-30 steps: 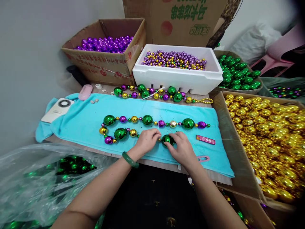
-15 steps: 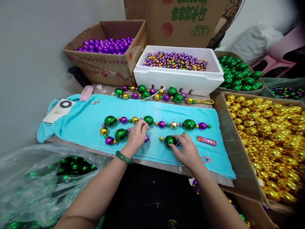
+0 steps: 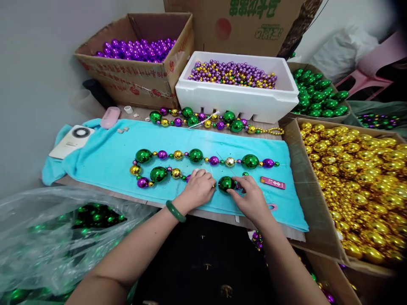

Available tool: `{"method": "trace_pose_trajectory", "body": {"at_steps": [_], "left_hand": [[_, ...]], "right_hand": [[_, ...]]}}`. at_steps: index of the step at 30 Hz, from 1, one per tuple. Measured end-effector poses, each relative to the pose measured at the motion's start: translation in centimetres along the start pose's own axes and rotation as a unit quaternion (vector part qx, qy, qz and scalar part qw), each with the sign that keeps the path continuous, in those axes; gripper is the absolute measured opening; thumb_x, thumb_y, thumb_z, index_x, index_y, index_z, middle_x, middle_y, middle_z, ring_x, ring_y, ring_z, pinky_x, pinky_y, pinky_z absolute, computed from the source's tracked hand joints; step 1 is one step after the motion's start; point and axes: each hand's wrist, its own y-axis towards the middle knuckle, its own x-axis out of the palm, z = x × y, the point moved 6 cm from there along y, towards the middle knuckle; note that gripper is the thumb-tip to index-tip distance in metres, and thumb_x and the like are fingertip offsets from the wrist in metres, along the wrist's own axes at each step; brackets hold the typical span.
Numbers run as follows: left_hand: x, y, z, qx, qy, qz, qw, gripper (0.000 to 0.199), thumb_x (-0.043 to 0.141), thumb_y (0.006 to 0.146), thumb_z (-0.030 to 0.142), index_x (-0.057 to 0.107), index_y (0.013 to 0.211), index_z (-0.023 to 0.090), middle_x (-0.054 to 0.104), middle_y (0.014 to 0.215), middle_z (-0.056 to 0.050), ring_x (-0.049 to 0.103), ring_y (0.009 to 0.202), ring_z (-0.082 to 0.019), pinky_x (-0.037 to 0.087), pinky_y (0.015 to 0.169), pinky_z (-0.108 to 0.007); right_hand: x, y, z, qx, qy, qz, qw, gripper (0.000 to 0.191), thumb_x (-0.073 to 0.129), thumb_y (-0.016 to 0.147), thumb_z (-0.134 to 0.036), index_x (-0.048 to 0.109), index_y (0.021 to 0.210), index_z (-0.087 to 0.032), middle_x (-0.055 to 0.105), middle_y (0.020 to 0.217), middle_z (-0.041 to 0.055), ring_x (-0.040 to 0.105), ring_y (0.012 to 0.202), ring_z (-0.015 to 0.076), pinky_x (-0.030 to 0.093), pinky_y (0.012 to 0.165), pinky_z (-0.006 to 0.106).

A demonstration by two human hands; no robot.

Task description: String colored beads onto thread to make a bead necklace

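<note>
In the head view, the strand [image 3: 195, 155] lies in a U on a blue towel [image 3: 104, 165], its bend to the left. The back row is threaded through to a small green bead [image 3: 277, 164] at its right tip; the front row runs in under the left hand [image 3: 201, 187], whose fingers curl down, and I cannot tell whether they pinch anything. A small gold bead [image 3: 214, 185] just shows by its fingertips. The right hand [image 3: 251, 198] grasps the right end of a big green bead [image 3: 226, 184] between thumb and finger; the link to the front row is hidden. The work looks well along: most of the U seems strung, while the front row's right part and the closing of the ends appear to be left. Farther back, a second strand [image 3: 155, 116], doubled and ending in a gold loop, looks complete.

The towel covers much of the wooden table [image 3: 222, 218]. A white device [image 3: 72, 141] and a magenta packet [image 3: 272, 183] lie on it. Behind stand a foam box [image 3: 235, 101] of small mixed beads and a carton [image 3: 121, 80] of purple ones; a gold-filled box [image 3: 314, 207] is at right. A clear bag [image 3: 28, 237] bulges at lower left, a white sack [image 3: 343, 55] and pink stool [image 3: 372, 74] at far right
</note>
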Motion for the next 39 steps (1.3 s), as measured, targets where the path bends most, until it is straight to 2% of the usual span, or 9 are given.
{"method": "trace_pose_trajectory", "body": {"at_steps": [4, 7, 12, 16, 20, 23, 29, 34, 39], "left_hand": [[-0.2, -0.2, -1.4, -0.037, 0.013, 0.012, 0.999, 0.012, 0.049, 0.083, 0.024, 0.06, 0.085, 0.019, 0.06, 0.087, -0.007, 0.048, 0.091, -0.024, 0.033, 0.084, -0.041], [-0.9, -0.7, -2.7, -0.049, 0.022, 0.018, 0.998, 0.011, 0.05, 0.082, 0.023, 0.06, 0.085, 0.019, 0.062, 0.084, -0.006, 0.049, 0.09, -0.024, 0.031, 0.086, -0.042], [-1.5, -1.7, -4.6, -0.073, 0.018, 0.016, 0.997, 0.012, 0.051, 0.082, 0.026, 0.061, 0.086, 0.021, 0.064, 0.081, -0.004, 0.05, 0.088, -0.024, 0.03, 0.086, -0.042], [-1.3, -1.9, -5.0, -0.076, 0.002, 0.013, 0.997, 0.013, 0.053, 0.083, 0.029, 0.062, 0.089, 0.021, 0.065, 0.083, -0.004, 0.051, 0.089, -0.024, 0.029, 0.089, -0.043], [-0.8, -1.7, -4.3, -0.062, -0.014, 0.008, 0.998, 0.024, 0.055, 0.083, 0.028, 0.056, 0.106, 0.02, 0.066, 0.085, -0.005, 0.052, 0.089, -0.024, 0.031, 0.09, -0.041], [-0.5, -1.4, -3.3, -0.036, -0.015, -0.003, 0.999, 0.028, 0.051, 0.084, 0.025, 0.054, 0.112, 0.021, 0.066, 0.088, -0.005, 0.053, 0.091, -0.024, 0.032, 0.09, -0.04], [-0.3, -0.8, -1.9, -0.017, 0.0, -0.018, 1.0, 0.025, 0.054, 0.083, 0.033, 0.061, 0.106, 0.026, 0.062, 0.088, -0.005, 0.051, 0.091, -0.024, 0.032, 0.086, -0.041], [-0.1, -0.7, -1.7, -0.027, 0.004, -0.013, 1.0, 0.018, 0.051, 0.084, 0.029, 0.064, 0.094, 0.021, 0.062, 0.086, -0.006, 0.052, 0.089, -0.024, 0.035, 0.083, -0.04], [-0.5, -0.9, -1.9, -0.034, -0.038, -0.012, 0.999, 0.014, 0.055, 0.08, 0.029, 0.063, 0.086, 0.018, 0.065, 0.083, -0.006, 0.054, 0.086, -0.023, 0.037, 0.081, -0.038]], "right_hand": [[-0.9, -0.1, 0.5, 0.013, 0.042, 0.028, 0.999, 0.028, 0.064, 0.077, -0.027, 0.068, 0.102, -0.015, 0.059, 0.087, 0.0089, 0.058, 0.075, 0.0221, 0.05, 0.068, 0.038], [-3.8, -0.3, 2.1, 0.064, 0.135, 0.112, 0.983, 0.018, 0.063, 0.077, -0.027, 0.071, 0.091, -0.018, 0.063, 0.078, 0.0047, 0.057, 0.066, 0.017, 0.048, 0.063, 0.033], [-9.9, -1.4, 6.9, 0.179, 0.356, 0.31, 0.863, 0.014, 0.071, 0.068, -0.021, 0.074, 0.081, -0.019, 0.064, 0.061, -0.0004, 0.054, 0.049, 0.0116, 0.044, 0.046, 0.026], [-11.6, -1.6, 8.8, 0.194, 0.424, 0.346, 0.814, 0.013, 0.073, 0.061, -0.016, 0.075, 0.074, -0.016, 0.065, 0.058, 0.0012, 0.056, 0.046, 0.0115, 0.043, 0.04, 0.023], [-9.4, -1.4, 8.6, 0.226, 0.43, 0.301, 0.82, 0.018, 0.074, 0.059, -0.019, 0.073, 0.075, -0.013, 0.064, 0.056, 0.0015, 0.054, 0.045, 0.011, 0.042, 0.04, 0.023], [-6.7, -1.2, 6.9, 0.227, 0.377, 0.253, 0.862, 0.019, 0.071, 0.067, -0.025, 0.072, 0.083, -0.015, 0.064, 0.062, 0.0004, 0.054, 0.05, 0.0114, 0.044, 0.046, 0.026], [-2.1, -0.7, -1.2, -0.006, 0.116, 0.173, 0.978, 0.021, 0.048, 0.087, -0.021, 0.068, 0.095, -0.02, 0.063, 0.085, 0.0085, 0.059, 0.082, 0.0223, 0.049, 0.074, 0.04], [2.7, -1.0, -5.3, -0.158, -0.048, 0.076, 0.983, 0.029, 0.044, 0.088, -0.016, 0.061, 0.112, -0.014, 0.061, 0.096, 0.0147, 0.054, 0.094, 0.0275, 0.045, 0.086, 0.045], [4.5, -0.4, -5.8, -0.189, -0.161, 0.028, 0.968, 0.029, 0.046, 0.086, -0.014, 0.061, 0.11, -0.008, 0.061, 0.102, 0.0164, 0.049, 0.097, 0.0296, 0.039, 0.09, 0.045]]}}
